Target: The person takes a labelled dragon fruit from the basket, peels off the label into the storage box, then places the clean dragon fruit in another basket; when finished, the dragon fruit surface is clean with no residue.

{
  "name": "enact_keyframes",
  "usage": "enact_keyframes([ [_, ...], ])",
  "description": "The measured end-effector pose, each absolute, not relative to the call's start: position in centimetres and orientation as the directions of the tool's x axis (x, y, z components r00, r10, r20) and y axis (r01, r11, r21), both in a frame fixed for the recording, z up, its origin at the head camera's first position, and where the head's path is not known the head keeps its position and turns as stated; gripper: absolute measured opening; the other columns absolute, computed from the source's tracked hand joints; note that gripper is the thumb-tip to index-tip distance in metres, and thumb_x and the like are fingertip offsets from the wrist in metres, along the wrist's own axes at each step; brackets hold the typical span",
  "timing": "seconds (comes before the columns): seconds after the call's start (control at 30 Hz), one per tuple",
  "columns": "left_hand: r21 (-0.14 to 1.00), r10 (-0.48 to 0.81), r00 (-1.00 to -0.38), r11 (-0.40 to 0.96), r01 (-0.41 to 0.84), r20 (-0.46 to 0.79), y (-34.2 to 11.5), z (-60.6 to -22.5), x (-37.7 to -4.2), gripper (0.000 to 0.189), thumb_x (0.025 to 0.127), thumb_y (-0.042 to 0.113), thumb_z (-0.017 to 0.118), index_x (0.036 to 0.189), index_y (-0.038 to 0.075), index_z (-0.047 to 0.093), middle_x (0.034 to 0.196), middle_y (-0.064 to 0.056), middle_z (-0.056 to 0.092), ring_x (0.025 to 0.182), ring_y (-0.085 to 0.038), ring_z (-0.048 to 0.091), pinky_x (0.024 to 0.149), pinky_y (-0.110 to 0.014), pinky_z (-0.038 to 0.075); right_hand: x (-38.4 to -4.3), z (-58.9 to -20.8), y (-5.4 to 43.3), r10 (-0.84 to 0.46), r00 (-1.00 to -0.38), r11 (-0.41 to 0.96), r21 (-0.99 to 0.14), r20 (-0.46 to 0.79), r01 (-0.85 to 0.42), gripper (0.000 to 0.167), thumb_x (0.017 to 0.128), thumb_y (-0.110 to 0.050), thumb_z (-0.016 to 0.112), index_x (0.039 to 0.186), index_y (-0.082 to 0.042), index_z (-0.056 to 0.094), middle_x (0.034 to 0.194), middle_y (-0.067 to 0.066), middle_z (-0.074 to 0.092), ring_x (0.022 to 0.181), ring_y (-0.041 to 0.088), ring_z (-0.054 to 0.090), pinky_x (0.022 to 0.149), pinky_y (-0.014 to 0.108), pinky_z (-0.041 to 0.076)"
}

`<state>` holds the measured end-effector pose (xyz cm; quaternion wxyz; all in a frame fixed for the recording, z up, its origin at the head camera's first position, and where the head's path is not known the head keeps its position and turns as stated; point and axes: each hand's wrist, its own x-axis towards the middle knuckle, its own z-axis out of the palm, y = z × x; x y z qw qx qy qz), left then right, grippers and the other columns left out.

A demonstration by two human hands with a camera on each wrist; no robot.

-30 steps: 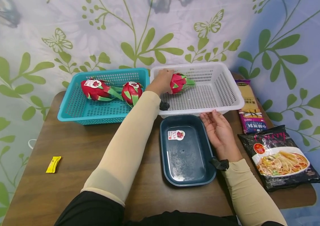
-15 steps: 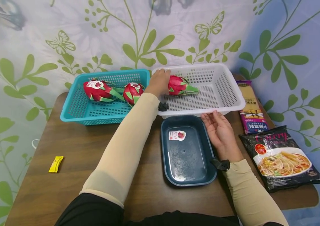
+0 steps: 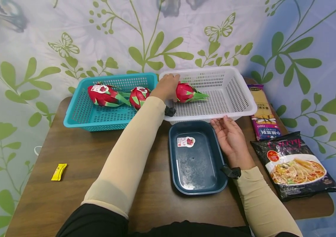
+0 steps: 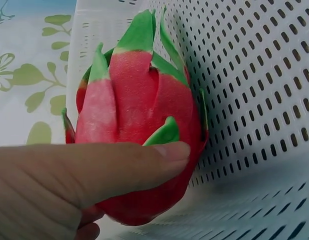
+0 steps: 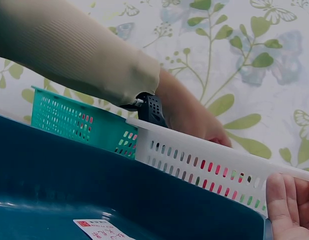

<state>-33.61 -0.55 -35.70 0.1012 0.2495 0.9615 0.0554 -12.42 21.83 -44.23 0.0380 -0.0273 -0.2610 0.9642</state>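
My left hand [image 3: 167, 88] reaches into the white basket [image 3: 242, 89] and grips a red dragon fruit [image 3: 184, 92] with green leaf tips. In the left wrist view its thumb [image 4: 164, 157] lies across the fruit, with fingers curled on the far side. The fruit lies low against the basket's left part, its leafy end pointing right. My right hand [image 3: 230, 140] is palm up with relaxed fingers, its fingertips at the white basket's front rim. Close beside it stands a dark blue tray [image 3: 197, 168] with a sticker [image 3: 185, 142] inside.
A teal basket [image 3: 97, 123] on the left holds two dragon fruits, one [image 3: 104, 97] larger in view. At right lie a pasta packet [image 3: 263, 112] and a black noodle bag [image 3: 296, 168]. A small yellow packet [image 3: 59, 172] lies on the wooden table [image 3: 91, 151].
My left hand has shifted slightly left with the dragon fruit, which now sits a little lower in the white basket. My right hand stays at the rim.
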Motion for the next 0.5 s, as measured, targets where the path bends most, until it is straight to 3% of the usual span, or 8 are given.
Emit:
enact_keyframes([
  [0.2, 0.224, 0.51, -0.833, 0.856, 0.466, -0.215, -0.7, -34.6, -33.1, 0.114, 0.079, 0.026, 0.095, 0.166, 0.007, 0.024, 0.157, -0.018, 0.039, 0.143, -0.035, 0.033, 0.109, -0.042, 0.046, -12.4, -44.1, 21.7, 0.084, -0.996, -0.86, -0.508, -0.03, -0.058, 0.03, 0.11, -0.009, 0.05, 0.135, 0.005, 0.058, 0.126, 0.021, 0.063, 0.116, 0.029, 0.065, 0.109, 0.04, 0.043],
  [0.37, 0.272, 0.517, -0.814, 0.85, 0.451, -0.266, -0.3, -32.9, -32.7, 0.115, 0.084, 0.036, 0.09, 0.169, 0.01, 0.017, 0.165, -0.016, 0.03, 0.147, -0.035, 0.027, 0.111, -0.044, 0.044, -12.4, -44.2, 21.8, 0.098, -0.995, -0.851, -0.521, -0.023, -0.071, 0.028, 0.11, -0.009, 0.051, 0.131, 0.005, 0.061, 0.126, 0.021, 0.063, 0.114, 0.028, 0.066, 0.109, 0.039, 0.044],
  [0.5, 0.358, 0.534, -0.821, 0.82, 0.446, -0.201, -0.8, -31.2, -31.8, 0.105, 0.09, 0.042, 0.082, 0.169, 0.012, 0.019, 0.166, -0.012, 0.031, 0.149, -0.032, 0.028, 0.114, -0.042, 0.041, -12.5, -44.2, 21.7, 0.098, -0.995, -0.859, -0.508, -0.025, -0.072, 0.027, 0.11, -0.009, 0.05, 0.131, 0.005, 0.062, 0.124, 0.021, 0.064, 0.113, 0.028, 0.066, 0.109, 0.04, 0.044],
])
